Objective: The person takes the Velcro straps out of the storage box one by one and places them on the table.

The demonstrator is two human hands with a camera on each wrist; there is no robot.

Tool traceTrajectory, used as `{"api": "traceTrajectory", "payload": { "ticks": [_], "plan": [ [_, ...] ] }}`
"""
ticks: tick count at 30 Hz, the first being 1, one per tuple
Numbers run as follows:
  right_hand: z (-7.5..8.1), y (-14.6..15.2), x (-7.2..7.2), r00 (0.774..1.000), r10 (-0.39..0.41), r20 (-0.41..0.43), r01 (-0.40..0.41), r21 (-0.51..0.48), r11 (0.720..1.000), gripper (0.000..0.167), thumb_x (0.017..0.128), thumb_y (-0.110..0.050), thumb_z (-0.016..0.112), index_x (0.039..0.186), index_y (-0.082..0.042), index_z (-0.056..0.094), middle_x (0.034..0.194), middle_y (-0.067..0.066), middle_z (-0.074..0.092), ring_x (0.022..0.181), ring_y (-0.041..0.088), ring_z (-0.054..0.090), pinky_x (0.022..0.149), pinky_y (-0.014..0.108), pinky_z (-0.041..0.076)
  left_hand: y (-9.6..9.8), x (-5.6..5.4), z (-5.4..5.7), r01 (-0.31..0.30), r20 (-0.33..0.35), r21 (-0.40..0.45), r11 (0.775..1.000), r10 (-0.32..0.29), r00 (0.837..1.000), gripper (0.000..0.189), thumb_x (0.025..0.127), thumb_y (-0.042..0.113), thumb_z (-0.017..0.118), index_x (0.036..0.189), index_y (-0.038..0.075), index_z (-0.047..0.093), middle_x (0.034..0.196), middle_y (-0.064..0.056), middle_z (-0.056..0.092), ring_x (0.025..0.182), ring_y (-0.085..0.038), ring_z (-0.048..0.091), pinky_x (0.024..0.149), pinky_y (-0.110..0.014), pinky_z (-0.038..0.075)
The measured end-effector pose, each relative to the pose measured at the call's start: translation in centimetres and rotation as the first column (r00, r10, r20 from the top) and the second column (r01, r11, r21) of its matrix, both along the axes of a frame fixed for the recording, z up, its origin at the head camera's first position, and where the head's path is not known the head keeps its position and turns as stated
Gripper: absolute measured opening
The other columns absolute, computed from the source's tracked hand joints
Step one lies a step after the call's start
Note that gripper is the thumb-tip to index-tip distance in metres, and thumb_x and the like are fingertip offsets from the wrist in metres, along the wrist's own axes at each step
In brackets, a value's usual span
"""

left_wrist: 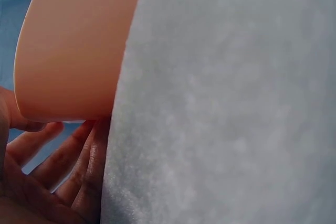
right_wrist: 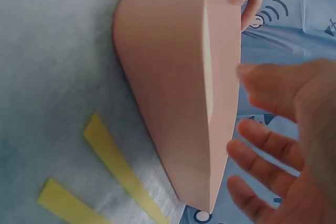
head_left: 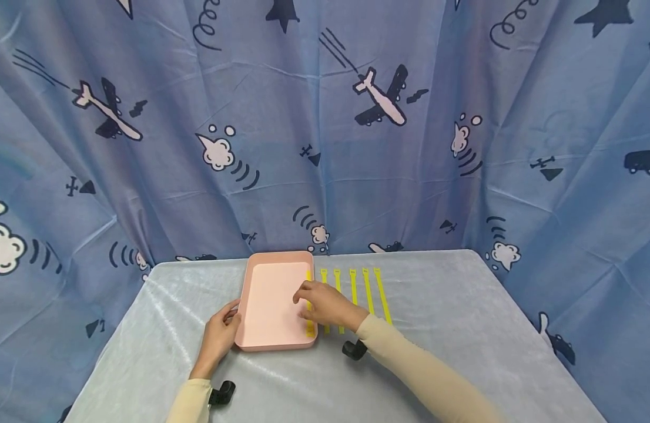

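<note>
A shallow pink tray with rounded corners lies on the table. My left hand rests against the tray's left wall; in the left wrist view its fingers are spread and loosely bent at the tray's edge. Over the right part of the tray hangs my right hand, thumb and fingers apart with nothing between them. Under it, a flat yellow strip lies inside the tray along the right wall, partly hidden by the hand. Several similar yellow strips with wider heads lie side by side right of the tray.
A pale grey-blue cloth covers the table. Behind it hangs a blue curtain printed with planes and clouds. The right forearm's sleeve crosses the table in front of the strips. Each wrist carries a small black camera.
</note>
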State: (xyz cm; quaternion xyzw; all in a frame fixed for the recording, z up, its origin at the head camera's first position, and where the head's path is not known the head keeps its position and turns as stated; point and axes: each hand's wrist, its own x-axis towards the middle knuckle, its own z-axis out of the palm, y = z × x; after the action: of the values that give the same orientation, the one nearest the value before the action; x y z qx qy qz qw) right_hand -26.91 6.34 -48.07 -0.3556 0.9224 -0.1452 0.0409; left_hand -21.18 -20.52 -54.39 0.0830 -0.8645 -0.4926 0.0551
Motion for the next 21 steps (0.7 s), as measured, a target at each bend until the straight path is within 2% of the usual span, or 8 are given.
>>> {"api": "traceTrajectory", "payload": {
  "ticks": [6,13,18,21],
  "plan": [
    [0.1,-0.5,-0.1,0.994,0.018,-0.104,-0.004,0.135,0.991,0.031,0.087,-0.030,0.075,0.117,-0.023,0.070,0.118,-0.005,0.064,0.109,0.016,0.059,0.099,0.037,0.047,-0.1,0.1,0.1,-0.005,-0.002,0.003,1.000,0.005,1.000,0.042,0.100,0.016,0.052,0.141,0.012,0.054,0.127,-0.021,0.064,0.113,-0.033,0.064,0.092,-0.044,0.053],
    [-0.5,-1.1,-0.4,0.982,0.088,-0.164,-0.046,0.248,0.968,0.033,0.085,-0.027,0.077,0.117,-0.025,0.070,0.116,-0.005,0.065,0.111,0.017,0.061,0.108,0.037,0.042,-0.3,0.3,0.0,0.000,0.008,0.001,1.000,0.000,1.000,0.042,0.100,0.016,0.052,0.142,0.013,0.053,0.129,-0.021,0.064,0.115,-0.033,0.064,0.092,-0.045,0.053],
    [-1.1,-1.7,-0.6,0.951,0.153,-0.267,-0.052,0.353,0.934,0.021,0.089,-0.026,0.071,0.110,-0.026,0.072,0.104,-0.005,0.065,0.102,0.016,0.061,0.105,0.038,0.044,-0.1,0.3,-0.1,-0.006,0.008,0.010,1.000,0.006,1.000,0.042,0.101,0.016,0.051,0.142,0.013,0.053,0.128,-0.021,0.064,0.113,-0.032,0.064,0.092,-0.044,0.053],
    [-1.4,-1.9,-0.6,0.946,0.150,-0.288,-0.028,0.389,0.921,0.022,0.089,-0.024,0.071,0.110,-0.028,0.071,0.102,-0.005,0.065,0.100,0.016,0.061,0.105,0.039,0.044,0.0,0.3,-0.1,-0.002,0.004,0.011,1.000,0.002,1.000,0.042,0.101,0.016,0.051,0.142,0.013,0.053,0.128,-0.020,0.064,0.113,-0.032,0.065,0.092,-0.044,0.053]
  ]
}}
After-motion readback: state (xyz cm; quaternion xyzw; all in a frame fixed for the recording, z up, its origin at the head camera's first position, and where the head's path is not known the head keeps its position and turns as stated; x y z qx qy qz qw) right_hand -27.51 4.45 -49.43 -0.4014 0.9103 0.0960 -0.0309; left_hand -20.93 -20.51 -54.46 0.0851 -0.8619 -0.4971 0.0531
